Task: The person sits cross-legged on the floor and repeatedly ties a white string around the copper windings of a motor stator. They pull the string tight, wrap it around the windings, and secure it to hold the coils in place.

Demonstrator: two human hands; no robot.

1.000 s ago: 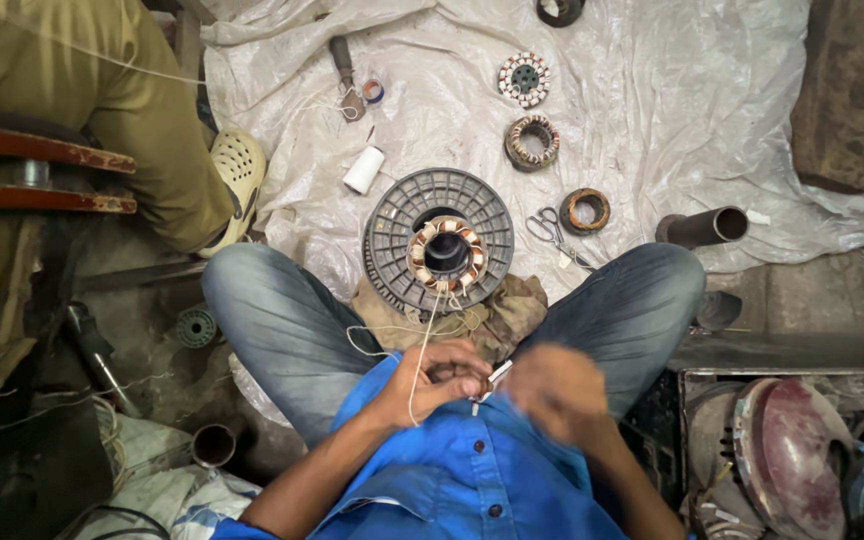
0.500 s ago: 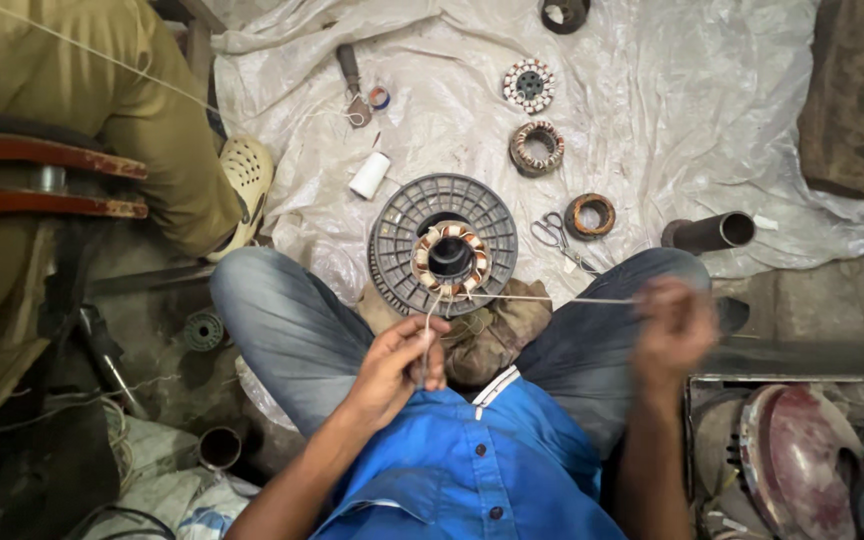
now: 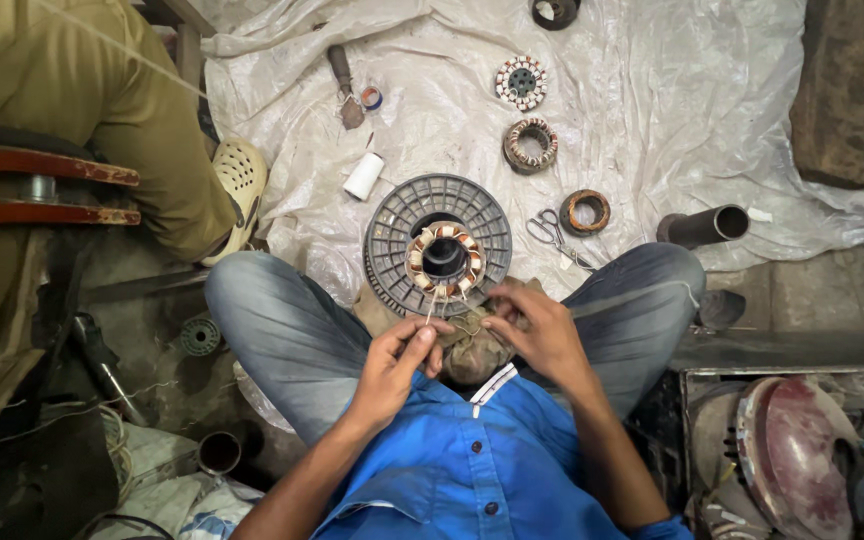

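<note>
the right hand (image 3: 537, 330) is back in from the right side of the frame, where half a second ago it was flung out wide with a thread pulled taut; now it sits close to the left hand (image 3: 397, 355), just below centre. the left hand's fingers (image 3: 422, 335) are pinched on a thin pale thread (image 3: 433, 303) that runs up to the wound stator (image 3: 446, 256), the copper-and-white ring sitting in the middle of the frame. the right hand's fingers (image 3: 497, 322) are curled and bent inward beside the stator's lower edge; whether they grip the thread i cannot tell. the stator rests on a round grey ribbed housing (image 3: 392, 235), propped on a wad of brown cloth (image 3: 472, 345) between the person's knees in grey jeans (image 3: 282, 330).

above, on the crumpled plastic sheet (image 3: 652, 100) spread over the floor: a white spool (image 3: 363, 175) upper left of the housing, a scissors (image 3: 550, 230) just right of it, a small tape ring (image 3: 586, 211) beside the scissors, a dark pipe (image 3: 704, 226) further right. two more wound stators lie near the top centre, one white-tipped (image 3: 521, 82), one brownish (image 3: 531, 145) below it. a handled tool (image 3: 342, 85) lies at upper left of the sheet. at far left, another person's olive trouser leg (image 3: 102, 110) and pale clog (image 3: 240, 180) touch the sheet's edge.
</note>
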